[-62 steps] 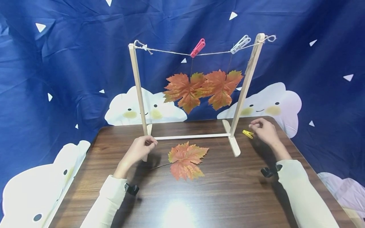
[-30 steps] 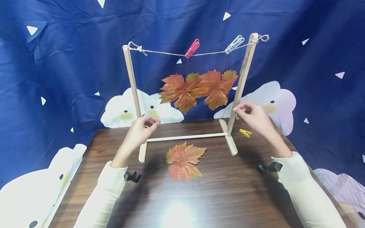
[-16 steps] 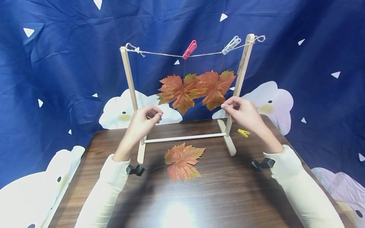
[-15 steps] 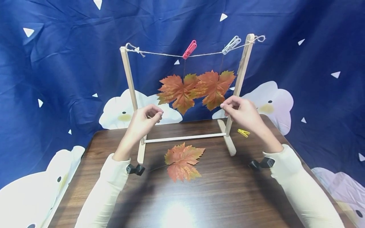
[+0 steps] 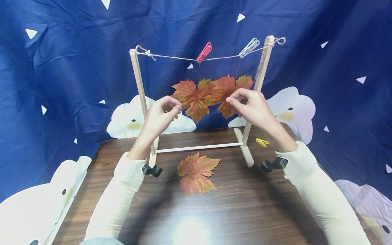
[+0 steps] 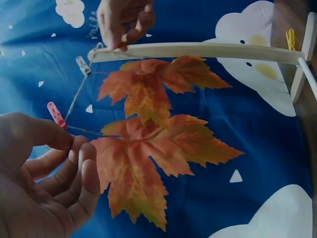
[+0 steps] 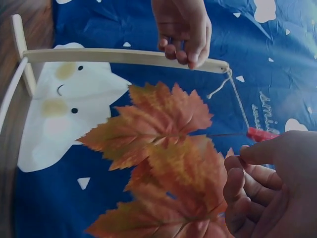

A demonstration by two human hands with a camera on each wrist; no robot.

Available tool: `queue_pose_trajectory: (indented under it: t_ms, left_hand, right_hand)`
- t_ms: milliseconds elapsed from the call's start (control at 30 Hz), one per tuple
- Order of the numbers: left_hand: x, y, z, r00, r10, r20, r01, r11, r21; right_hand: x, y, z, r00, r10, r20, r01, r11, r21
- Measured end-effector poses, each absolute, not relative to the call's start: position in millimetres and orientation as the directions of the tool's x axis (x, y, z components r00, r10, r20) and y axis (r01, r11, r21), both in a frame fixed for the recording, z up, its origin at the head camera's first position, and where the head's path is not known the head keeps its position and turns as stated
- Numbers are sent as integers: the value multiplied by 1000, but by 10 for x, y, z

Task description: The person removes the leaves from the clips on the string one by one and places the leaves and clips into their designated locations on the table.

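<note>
Two orange maple leaves hang by their stems from a string (image 5: 174, 57): the left leaf (image 5: 193, 98) from a pink clothespin (image 5: 204, 52), the right leaf (image 5: 225, 85) from a pale blue clothespin (image 5: 249, 48). My left hand (image 5: 160, 115) is raised beside the left leaf, fingers loosely curled, nothing seen between them. In front of the right leaf, partly covering it, is my right hand (image 5: 251, 107), thumb and forefinger close together and no object showing. A third maple leaf (image 5: 197, 173) lies on the table, stem to the left.
The string runs between two posts of a wooden stand (image 5: 139, 81), joined low by a white rod (image 5: 199, 148). A yellow clothespin (image 5: 261, 142) lies on the table (image 5: 239, 204) right of the stand. Behind hangs a blue cloth (image 5: 76, 51) with clouds.
Both hands have risen from near the tabletop and come inward to the hanging leaves. The yellow clothespin and the leaf on the table stay put. The view has shifted slightly.
</note>
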State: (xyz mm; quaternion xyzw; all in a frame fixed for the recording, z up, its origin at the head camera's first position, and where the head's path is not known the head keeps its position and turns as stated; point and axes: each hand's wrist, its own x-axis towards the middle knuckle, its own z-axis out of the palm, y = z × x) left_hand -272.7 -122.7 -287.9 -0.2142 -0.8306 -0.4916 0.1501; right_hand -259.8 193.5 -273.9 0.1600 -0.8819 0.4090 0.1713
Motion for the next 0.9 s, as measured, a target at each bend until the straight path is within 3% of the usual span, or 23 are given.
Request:
queue_pose_trajectory:
  t_ms: [267, 900]
  left_hand:
    - [-2888, -1117, -2664, -842, 160, 515, 531, 418, 737]
    - [-3088, -837, -2232, -864, 132, 486, 491, 439, 753]
  right_hand:
    - [-2689, 1757, -2451, -851, -172, 497, -485, 621, -615]
    - [-2832, 1491, -1887, -808, -161, 567, -530, 619, -580]
